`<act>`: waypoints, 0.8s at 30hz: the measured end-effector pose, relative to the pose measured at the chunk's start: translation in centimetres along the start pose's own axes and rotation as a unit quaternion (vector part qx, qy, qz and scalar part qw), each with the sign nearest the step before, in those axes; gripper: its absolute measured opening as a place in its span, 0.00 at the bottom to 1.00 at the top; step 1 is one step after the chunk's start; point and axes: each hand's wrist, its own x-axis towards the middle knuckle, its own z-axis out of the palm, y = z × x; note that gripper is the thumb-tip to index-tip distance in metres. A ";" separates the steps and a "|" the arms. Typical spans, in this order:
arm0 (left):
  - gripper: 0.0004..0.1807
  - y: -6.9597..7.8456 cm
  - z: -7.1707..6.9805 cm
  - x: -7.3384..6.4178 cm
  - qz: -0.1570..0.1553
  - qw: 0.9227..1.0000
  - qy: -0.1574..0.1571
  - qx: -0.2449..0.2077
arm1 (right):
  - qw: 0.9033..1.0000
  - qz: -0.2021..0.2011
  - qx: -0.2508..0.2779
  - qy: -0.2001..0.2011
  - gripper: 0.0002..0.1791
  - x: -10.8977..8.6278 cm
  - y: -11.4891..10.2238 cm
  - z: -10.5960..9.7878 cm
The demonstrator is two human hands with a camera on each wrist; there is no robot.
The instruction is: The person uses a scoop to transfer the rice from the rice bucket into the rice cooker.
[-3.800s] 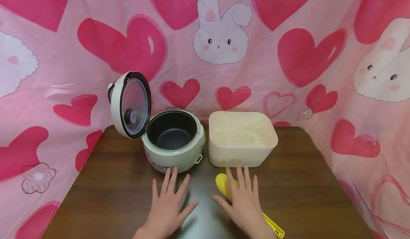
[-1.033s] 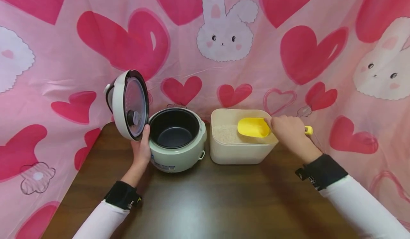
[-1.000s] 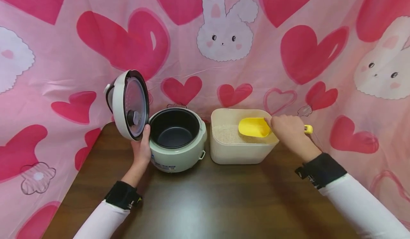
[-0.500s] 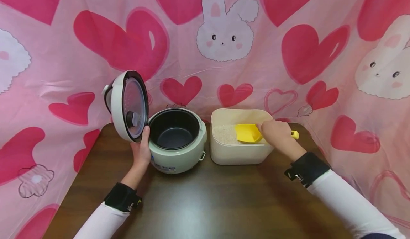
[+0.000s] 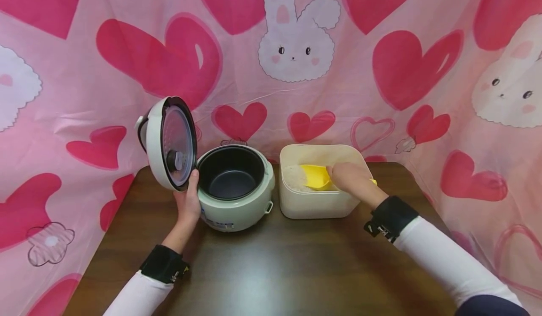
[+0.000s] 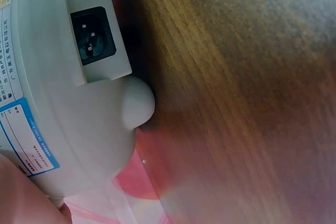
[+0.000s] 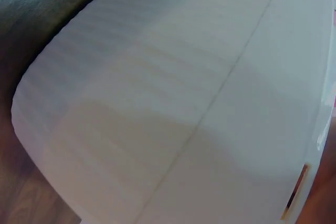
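Note:
My right hand [image 5: 348, 177] grips a yellow scoop [image 5: 313, 176] by its handle, over the right side of a cream rice bin [image 5: 313, 205]. The scoop's front is down in the white rice [image 5: 293, 177]. On the left stands a pale green rice cooker [image 5: 237, 217] with its lid [image 5: 156, 142] raised and a dark inner pot [image 5: 230, 172]. My left hand [image 5: 188, 203] holds the cooker where lid and body meet, thumb up; its other fingers are hidden. The left wrist view has part of that hand [image 6: 23, 198] against the cooker body [image 6: 89, 140]. Only the bin's wall [image 7: 157, 87] fills most of the right wrist view.
Bin and cooker stand side by side, a narrow gap between them, at the back of a brown wooden table [image 5: 262, 269]. A pink curtain [image 5: 237, 85] with hearts and rabbits hangs close behind. A power socket [image 6: 94, 35] is on the cooker's body.
Earlier, both hands were spread over the table and the scoop lay under the right one. Over the last second the right hand has pushed the scoop left and down into the rice.

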 end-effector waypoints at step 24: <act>0.34 0.6 -0.2 -0.8 -0.022 1.000 -0.005 -0.001 | 0.987 -0.022 0.147 -0.054 0.30 0.6 0.5 -0.5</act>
